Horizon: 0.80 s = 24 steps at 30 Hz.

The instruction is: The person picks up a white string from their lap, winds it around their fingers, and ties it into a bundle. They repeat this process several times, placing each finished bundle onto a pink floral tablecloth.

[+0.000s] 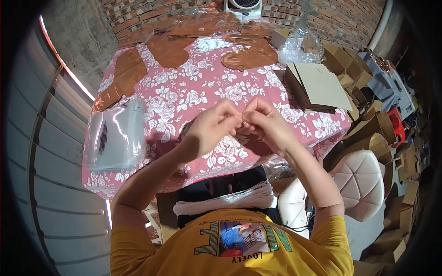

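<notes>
Both hands meet above the near middle of the pink floral tablecloth (193,99). My left hand (214,126) has thumb and fingers pinched together, its fingertips next to those of the other hand. My right hand (267,124) is pinched too, thumb against forefinger. Whatever is between the fingertips is too small to make out. A bundle of white strings (225,200) lies across my lap, below the table edge.
Clear plastic bags (115,138) lie at the table's left. Brown wrapped pieces (251,53) are along the back, near a white fan (244,8). Cardboard sheets (320,87) are stacked at the right. A white padded chair (359,184) and open boxes stand beyond.
</notes>
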Available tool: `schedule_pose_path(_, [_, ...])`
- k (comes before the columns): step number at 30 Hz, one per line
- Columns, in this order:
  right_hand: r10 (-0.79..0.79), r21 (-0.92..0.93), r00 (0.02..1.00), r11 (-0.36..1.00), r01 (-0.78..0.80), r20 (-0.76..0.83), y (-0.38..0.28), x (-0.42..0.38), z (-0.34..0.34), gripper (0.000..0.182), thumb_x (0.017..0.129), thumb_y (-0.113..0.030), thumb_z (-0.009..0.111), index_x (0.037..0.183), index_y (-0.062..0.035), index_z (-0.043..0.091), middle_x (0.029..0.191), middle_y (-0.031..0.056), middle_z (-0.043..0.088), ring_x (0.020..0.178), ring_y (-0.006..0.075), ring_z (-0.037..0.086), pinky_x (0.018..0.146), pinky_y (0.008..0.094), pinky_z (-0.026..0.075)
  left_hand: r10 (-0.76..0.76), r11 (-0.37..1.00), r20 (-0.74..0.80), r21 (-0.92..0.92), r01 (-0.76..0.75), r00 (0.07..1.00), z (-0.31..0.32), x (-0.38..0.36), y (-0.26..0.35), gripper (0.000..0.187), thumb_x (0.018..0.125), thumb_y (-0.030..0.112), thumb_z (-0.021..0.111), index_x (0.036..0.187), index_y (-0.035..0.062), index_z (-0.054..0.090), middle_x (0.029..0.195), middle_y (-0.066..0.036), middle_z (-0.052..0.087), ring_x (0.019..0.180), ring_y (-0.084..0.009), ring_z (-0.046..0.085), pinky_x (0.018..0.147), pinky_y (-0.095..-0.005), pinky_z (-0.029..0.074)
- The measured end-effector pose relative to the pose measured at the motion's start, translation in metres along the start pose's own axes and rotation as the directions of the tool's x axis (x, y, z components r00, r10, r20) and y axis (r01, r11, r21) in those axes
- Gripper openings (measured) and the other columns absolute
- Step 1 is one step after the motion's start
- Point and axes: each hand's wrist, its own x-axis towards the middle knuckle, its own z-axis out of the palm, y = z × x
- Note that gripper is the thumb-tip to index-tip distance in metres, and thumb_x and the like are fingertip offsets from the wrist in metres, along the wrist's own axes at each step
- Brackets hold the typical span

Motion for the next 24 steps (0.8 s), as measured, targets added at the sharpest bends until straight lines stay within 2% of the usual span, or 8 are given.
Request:
schedule_pose_path(1, [0.242,0.457,0.962,0.847,-0.272,0.124,0.000,0.002,-0.001,0.005,0.084,-0.009,0.056,0.084,-0.0074,0.051,0.067,-0.0026,0.050,0.056,0.0034,0.045,0.048,0.0178,0.037,0.228,0.915,0.023,0.336,-0.222,0.973,-0.001,-0.001,-0.006,0.006,0.090,0.010,0.052,0.090,0.0043,0.052,0.084,-0.005,0.055,0.076,-0.0148,0.056,0.066,-0.0261,0.046])
schedule_pose_path(3, [0.435,0.624,0.883,0.643,-0.443,0.179,-0.004,0.002,0.003,0.007,0.081,-0.001,0.050,0.081,-0.0076,0.046,0.063,-0.0027,0.044,0.051,0.0031,0.036,0.043,0.0147,0.032,0.572,0.288,0.441,0.681,-0.673,0.691,-0.011,0.006,-0.005,0.006,0.081,0.006,0.057,0.085,0.0050,0.053,0.085,-0.006,0.055,0.075,-0.0180,0.057,0.066,-0.0288,0.048])
schedule_pose_path(7, [0.492,0.693,0.797,0.436,-0.574,0.351,0.018,0.006,-0.001,0.009,0.077,0.001,0.046,0.076,-0.0079,0.044,0.062,-0.0034,0.039,0.047,0.0041,0.031,0.040,0.0147,0.029,0.641,-0.293,0.716,0.562,-0.773,0.277,-0.022,0.021,-0.014,0.018,0.069,0.010,0.064,0.073,0.0101,0.046,0.084,-0.006,0.057,0.077,-0.0186,0.059,0.062,-0.0265,0.052])
schedule_pose_path(11, [0.482,0.785,0.849,0.431,-0.445,0.216,0.024,0.014,0.005,0.003,0.088,-0.007,0.046,0.086,-0.0079,0.046,0.069,0.0008,0.051,0.056,0.0056,0.049,0.048,0.0154,0.041,0.595,-0.106,0.744,0.448,-0.888,0.304,-0.042,0.052,-0.035,0.009,0.075,0.006,0.059,0.076,0.0096,0.050,0.086,-0.008,0.056,0.081,-0.0189,0.059,0.065,-0.0300,0.051])
schedule_pose_path(13, [0.348,0.749,0.916,0.549,-0.371,0.199,0.035,0.021,-0.005,0.013,0.094,-0.015,0.045,0.103,-0.0067,0.048,0.086,0.0088,0.061,0.075,0.0113,0.061,0.064,0.0206,0.052,0.494,0.236,0.541,0.670,-0.704,0.680,-0.072,0.082,-0.060,0.003,0.080,0.007,0.056,0.080,0.0067,0.052,0.089,-0.012,0.056,0.079,-0.0234,0.058,0.063,-0.0353,0.048])
schedule_pose_path(15, [0.273,0.745,0.937,0.574,-0.339,0.217,0.027,0.017,-0.006,0.026,0.095,-0.019,0.043,0.116,-0.0046,0.046,0.098,0.0131,0.062,0.083,0.0152,0.063,0.071,0.0227,0.053,0.481,0.673,0.000,0.642,-0.369,0.877,-0.103,0.121,-0.087,0.008,0.082,0.011,0.055,0.081,0.0035,0.053,0.083,-0.013,0.057,0.076,-0.0282,0.056,0.062,-0.0389,0.045])
schedule_pose_path(19, [0.212,0.574,0.927,0.735,-0.361,0.310,0.026,-0.011,-0.011,0.031,0.096,-0.021,0.038,0.114,0.0018,0.049,0.086,0.0134,0.061,0.071,0.0172,0.063,0.060,0.0245,0.054,0.355,0.605,-0.565,0.746,0.278,0.744,-0.190,0.202,-0.111,0.009,0.076,0.014,0.059,0.080,0.0063,0.057,0.075,-0.016,0.061,0.083,-0.0345,0.057,0.068,-0.0393,0.045])
schedule_pose_path(24, [0.220,0.481,0.908,0.790,-0.380,0.356,0.042,-0.065,-0.029,0.026,0.094,-0.014,0.041,0.114,0.0005,0.051,0.088,0.0111,0.061,0.076,0.0125,0.060,0.067,0.0216,0.049,0.484,0.494,-0.457,0.847,0.197,0.746,-0.237,0.266,-0.148,0.008,0.076,0.013,0.056,0.079,0.0063,0.056,0.075,-0.018,0.060,0.077,-0.0353,0.057,0.069,-0.0447,0.045])
